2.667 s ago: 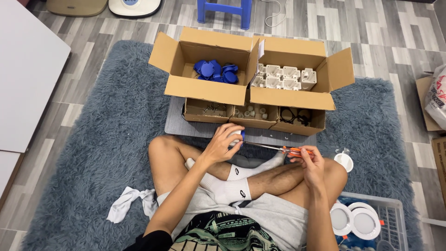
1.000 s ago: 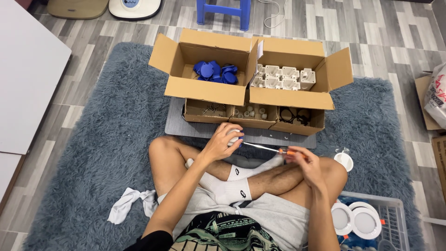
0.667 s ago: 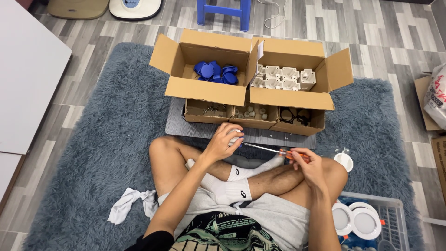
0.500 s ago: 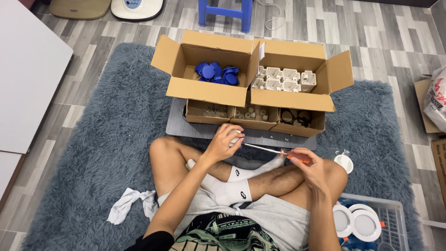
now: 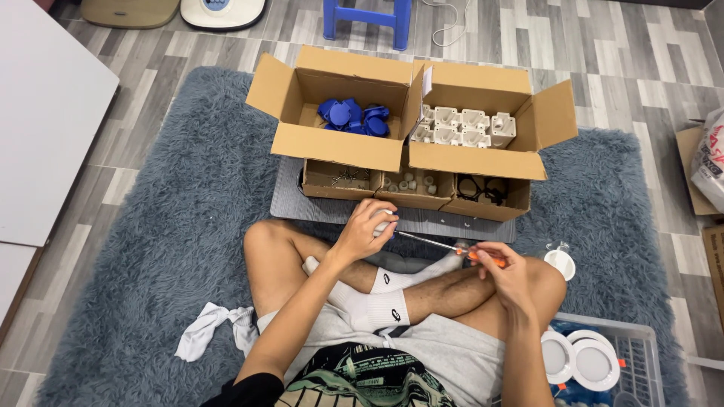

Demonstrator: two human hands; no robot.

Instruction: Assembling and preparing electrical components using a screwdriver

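Centrally, two open brown cardboard boxes (image 5: 467, 160) beyond right hand (image 5: 507, 273) gripping screwdriver (image 5: 445, 246).

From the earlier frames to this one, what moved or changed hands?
Hardly anything. The right hand shifted its fingers slightly on the orange-handled screwdriver, its tip at the small white part in the left hand. Both grips held, nothing was let go. The cardboard boxes and rug stayed put.
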